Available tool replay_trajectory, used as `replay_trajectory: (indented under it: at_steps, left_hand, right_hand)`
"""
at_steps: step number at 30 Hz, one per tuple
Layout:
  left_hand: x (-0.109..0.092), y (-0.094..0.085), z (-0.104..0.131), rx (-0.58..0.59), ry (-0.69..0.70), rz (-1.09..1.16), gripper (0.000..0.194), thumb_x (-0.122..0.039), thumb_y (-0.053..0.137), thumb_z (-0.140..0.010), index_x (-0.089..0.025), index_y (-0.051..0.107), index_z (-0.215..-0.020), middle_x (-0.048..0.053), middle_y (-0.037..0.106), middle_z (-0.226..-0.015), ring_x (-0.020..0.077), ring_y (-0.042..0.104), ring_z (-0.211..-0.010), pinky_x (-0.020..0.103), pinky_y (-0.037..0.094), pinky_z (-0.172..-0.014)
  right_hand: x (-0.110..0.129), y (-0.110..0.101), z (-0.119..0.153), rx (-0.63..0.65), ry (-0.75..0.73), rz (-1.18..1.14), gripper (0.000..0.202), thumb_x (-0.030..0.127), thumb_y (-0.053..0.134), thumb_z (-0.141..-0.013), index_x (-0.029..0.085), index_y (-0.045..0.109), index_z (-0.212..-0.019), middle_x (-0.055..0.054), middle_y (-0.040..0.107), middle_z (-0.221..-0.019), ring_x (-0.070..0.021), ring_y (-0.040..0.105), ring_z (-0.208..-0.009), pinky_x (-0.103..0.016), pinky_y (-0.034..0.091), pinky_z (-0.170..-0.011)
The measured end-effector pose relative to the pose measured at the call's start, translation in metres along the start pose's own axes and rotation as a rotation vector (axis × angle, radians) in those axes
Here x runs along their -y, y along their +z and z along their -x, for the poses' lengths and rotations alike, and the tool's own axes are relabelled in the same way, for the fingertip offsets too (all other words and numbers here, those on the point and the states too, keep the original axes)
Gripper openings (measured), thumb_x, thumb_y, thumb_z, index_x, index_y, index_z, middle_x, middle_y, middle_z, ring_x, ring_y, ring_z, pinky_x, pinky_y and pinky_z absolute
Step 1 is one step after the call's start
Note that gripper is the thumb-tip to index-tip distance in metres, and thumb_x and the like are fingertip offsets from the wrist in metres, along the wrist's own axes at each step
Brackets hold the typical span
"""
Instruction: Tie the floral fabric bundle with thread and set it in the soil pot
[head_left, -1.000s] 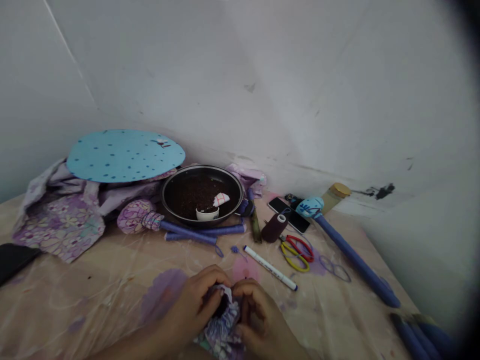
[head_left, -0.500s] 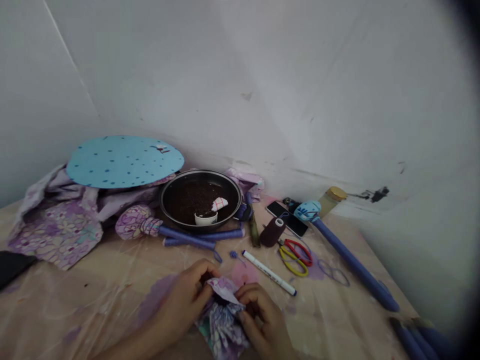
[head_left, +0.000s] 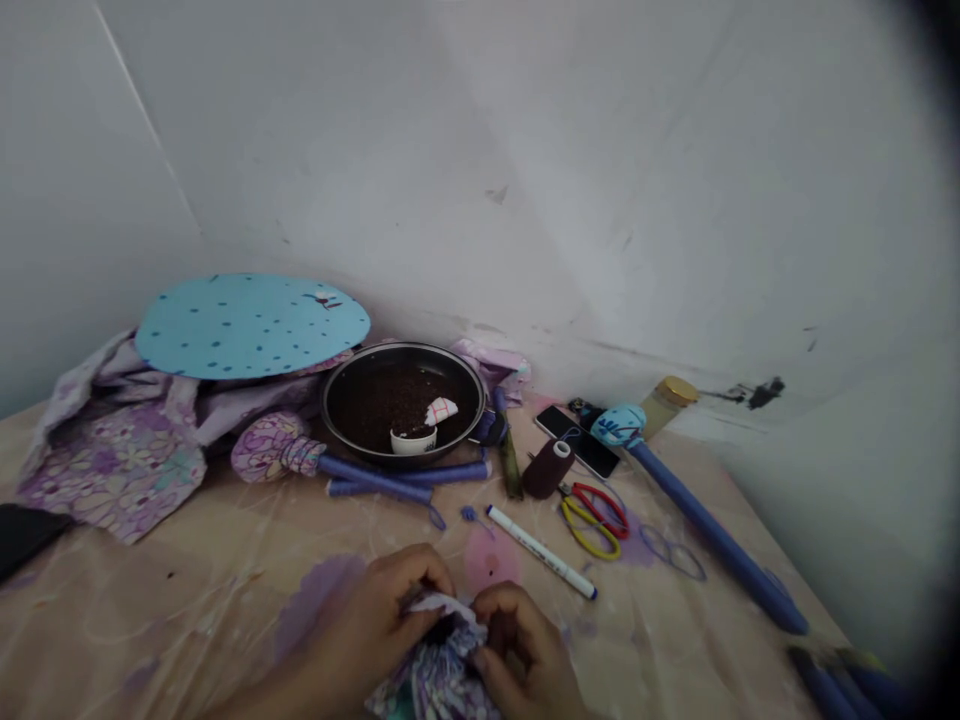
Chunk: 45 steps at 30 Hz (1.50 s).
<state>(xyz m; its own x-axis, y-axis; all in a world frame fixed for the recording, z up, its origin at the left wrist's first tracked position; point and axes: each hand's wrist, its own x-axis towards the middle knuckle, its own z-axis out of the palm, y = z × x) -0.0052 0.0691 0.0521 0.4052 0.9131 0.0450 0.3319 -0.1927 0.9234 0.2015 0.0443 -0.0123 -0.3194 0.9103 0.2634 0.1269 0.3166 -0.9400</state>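
Note:
My left hand (head_left: pixel 379 625) and my right hand (head_left: pixel 525 650) are together at the bottom of the view, both pinching the gathered top of a small purple flowered cloth pouch (head_left: pixel 439 670). The cloth bunches between my fingers, with a white fold showing at its mouth. The pouch's lower part runs out of the view. Straight ahead stands a dark round pan (head_left: pixel 403 400) of brown grains with a small white cup (head_left: pixel 413 438) in it.
A white marker (head_left: pixel 541 551), red and yellow scissors (head_left: pixel 596 515), a dark thread spool (head_left: pixel 547 467), a phone (head_left: pixel 577 427), blue sticks (head_left: pixel 405 475), a cloth-headed blue stick (head_left: pixel 697 520), a jar (head_left: pixel 670 400), flowered fabric (head_left: pixel 112 450) and a blue dotted disc (head_left: pixel 251 320) lie by the wall.
My hands and the pouch have dropped lower in the view and closed tighter over its mouth; the white fold that stuck up half a second ago is pressed down. The view shifted slightly.

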Motion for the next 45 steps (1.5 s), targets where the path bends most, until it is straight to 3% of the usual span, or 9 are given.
replay_trajectory:
  at_steps: [3, 10, 16, 20, 26, 33, 39, 41, 45]
  left_hand:
    - [-0.003, 0.002, 0.001, -0.014, -0.077, -0.024, 0.016, -0.007, 0.052, -0.075, -0.019, 0.061, -0.08, -0.001, 0.062, -0.077, 0.0157, 0.059, -0.073, 0.022, 0.043, -0.067]
    - [-0.01, 0.0, -0.001, 0.086, 0.15, 0.02, 0.026, -0.006, 0.046, -0.085, -0.02, 0.066, -0.092, 0.003, 0.061, -0.093, 0.0159, 0.061, -0.089, 0.024, 0.045, -0.079]
    - [-0.001, 0.002, -0.002, 0.048, 0.086, -0.035, 0.028, 0.003, 0.051, -0.062, -0.018, 0.063, -0.076, -0.001, 0.06, -0.078, 0.0154, 0.06, -0.08, 0.022, 0.041, -0.071]
    - [-0.004, 0.003, -0.001, 0.032, 0.024, -0.018, 0.021, -0.002, 0.053, -0.067, -0.017, 0.062, -0.077, -0.001, 0.06, -0.079, 0.0152, 0.059, -0.077, 0.022, 0.041, -0.07]
    - [-0.011, -0.002, -0.007, 0.062, -0.065, -0.089, 0.02, -0.002, 0.053, -0.062, -0.016, 0.061, -0.073, -0.001, 0.06, -0.075, 0.0155, 0.058, -0.074, 0.022, 0.039, -0.067]
    - [-0.014, -0.013, -0.004, 0.048, -0.129, -0.265, 0.018, -0.006, 0.052, -0.065, -0.018, 0.06, -0.075, -0.002, 0.062, -0.076, 0.0153, 0.056, -0.071, 0.021, 0.036, -0.061]
    - [-0.018, -0.029, 0.007, 0.2, -0.238, -0.329, 0.021, -0.013, 0.055, -0.068, -0.022, 0.065, -0.084, -0.007, 0.06, -0.065, 0.0138, 0.054, -0.06, 0.02, 0.032, -0.051]
    - [-0.021, -0.035, 0.005, 0.166, -0.197, -0.335, 0.018, -0.013, 0.057, -0.068, -0.02, 0.063, -0.083, -0.006, 0.061, -0.067, 0.0136, 0.055, -0.061, 0.02, 0.034, -0.053]
    - [-0.029, -0.036, 0.008, -0.018, 0.009, -0.328, 0.007, -0.015, 0.058, -0.077, -0.019, 0.063, -0.078, -0.002, 0.065, -0.077, 0.0163, 0.06, -0.073, 0.024, 0.043, -0.066]
  right_hand:
    - [0.005, 0.001, -0.003, -0.031, -0.077, 0.053, 0.034, 0.008, 0.058, -0.074, 0.028, 0.059, -0.102, 0.002, 0.057, -0.079, -0.012, 0.049, -0.059, -0.02, 0.037, -0.052]
    - [0.012, 0.003, -0.009, -0.089, -0.16, 0.045, 0.023, 0.011, 0.058, -0.075, 0.026, 0.059, -0.092, -0.001, 0.057, -0.085, -0.0129, 0.051, -0.062, -0.02, 0.038, -0.053]
    - [0.009, 0.005, -0.006, -0.057, -0.2, 0.023, 0.019, 0.014, 0.059, -0.079, 0.027, 0.058, -0.093, 0.0, 0.057, -0.083, -0.0127, 0.051, -0.06, -0.02, 0.039, -0.051]
    - [0.006, 0.009, -0.005, -0.09, -0.12, -0.016, 0.032, 0.026, 0.069, -0.074, 0.026, 0.057, -0.104, -0.001, 0.056, -0.089, -0.0115, 0.046, -0.056, -0.02, 0.036, -0.047]
    - [0.007, 0.001, -0.005, 0.01, -0.157, 0.129, 0.019, 0.013, 0.062, -0.078, 0.025, 0.058, -0.091, 0.0, 0.058, -0.084, -0.0125, 0.052, -0.062, -0.021, 0.039, -0.055]
    - [0.018, -0.003, -0.011, -0.049, -0.295, 0.098, 0.007, 0.026, 0.055, -0.091, 0.026, 0.059, -0.098, -0.005, 0.061, -0.088, -0.0179, 0.062, -0.078, -0.024, 0.045, -0.061]
    - [0.015, 0.0, -0.008, 0.01, -0.242, -0.054, 0.014, 0.037, 0.054, -0.094, 0.024, 0.059, -0.097, -0.006, 0.063, -0.087, -0.0172, 0.06, -0.072, -0.025, 0.046, -0.061]
    - [0.01, 0.002, -0.005, -0.004, -0.185, -0.055, 0.016, 0.037, 0.054, -0.094, 0.022, 0.059, -0.094, -0.006, 0.062, -0.085, -0.0171, 0.059, -0.071, -0.025, 0.045, -0.06]
    - [0.003, 0.001, -0.004, -0.039, -0.158, -0.015, 0.015, 0.037, 0.053, -0.094, 0.023, 0.058, -0.094, -0.004, 0.059, -0.084, -0.0175, 0.056, -0.072, -0.026, 0.044, -0.061]
